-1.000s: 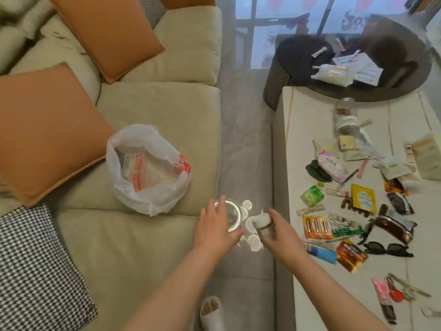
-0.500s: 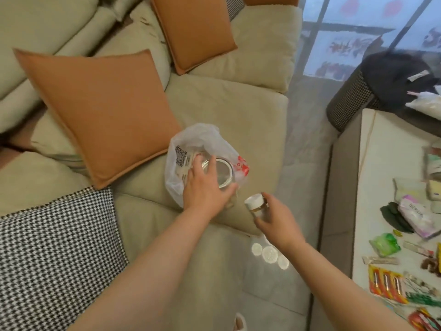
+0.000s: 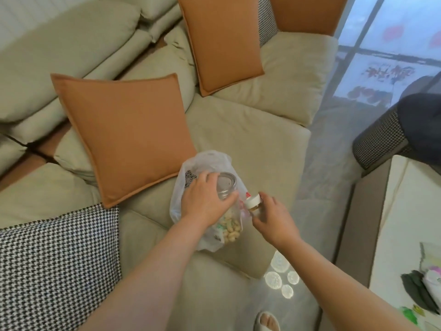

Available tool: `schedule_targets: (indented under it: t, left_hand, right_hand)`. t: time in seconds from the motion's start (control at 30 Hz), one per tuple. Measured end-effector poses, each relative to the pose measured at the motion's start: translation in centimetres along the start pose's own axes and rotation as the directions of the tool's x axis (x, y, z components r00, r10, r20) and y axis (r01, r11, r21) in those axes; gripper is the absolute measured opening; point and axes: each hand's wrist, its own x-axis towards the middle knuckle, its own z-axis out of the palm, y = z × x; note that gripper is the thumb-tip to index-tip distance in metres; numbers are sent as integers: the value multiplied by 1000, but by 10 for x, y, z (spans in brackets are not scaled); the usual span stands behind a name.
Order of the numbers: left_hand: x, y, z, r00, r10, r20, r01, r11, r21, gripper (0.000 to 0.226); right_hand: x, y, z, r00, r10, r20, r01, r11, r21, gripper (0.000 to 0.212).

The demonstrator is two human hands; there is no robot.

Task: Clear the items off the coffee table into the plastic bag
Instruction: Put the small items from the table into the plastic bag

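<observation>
Over 1 plastic bag (image 3: 202, 163), left hand (image 3: 205, 201) grips 1 jar (image 3: 225, 185); right hand (image 3: 272, 218) grips 1 bottle (image 3: 253, 203).

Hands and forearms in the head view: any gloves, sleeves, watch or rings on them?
None show. The left hand and right hand are bare, without gloves, rings or a watch, and both forearms are uncovered to the frame edge, with no sleeve in view.

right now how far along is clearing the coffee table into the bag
Partly done. The plastic bag on the sofa already holds packets, one of peanuts. In hand: the left hand lowers a clear jar into it, and the right hand holds a white-capped bottle. Left: items still on the coffee table.
</observation>
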Motion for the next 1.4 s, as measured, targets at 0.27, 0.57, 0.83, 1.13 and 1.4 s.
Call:
schedule_targets:
  t: [0.27,0.57,0.83,1.13,1.4]
  left_hand:
    - [46,-11,-14,984,-179,14,180,980,-87,71]
    - [104,-40,-35,976,-189,109,198,977,-78,68]
    - [125,-59,12,959,-113,261,82,989,126,75]
    - [120,-89,77,953,-85,291,-4,956,294,40]
    - [115,-100,91,937,-22,348,-59,974,220,61]
  right_hand:
    - [46,-14,11,996,-29,83,27,1000,14,53]
    - [91,-35,31,994,38,101,-38,999,-9,43]
    - [108,-40,65,982,129,134,-111,985,-135,25]
    - [108,-33,103,971,169,168,-121,957,-264,38]
    - [103,-26,106,951,164,261,-40,906,-422,46]
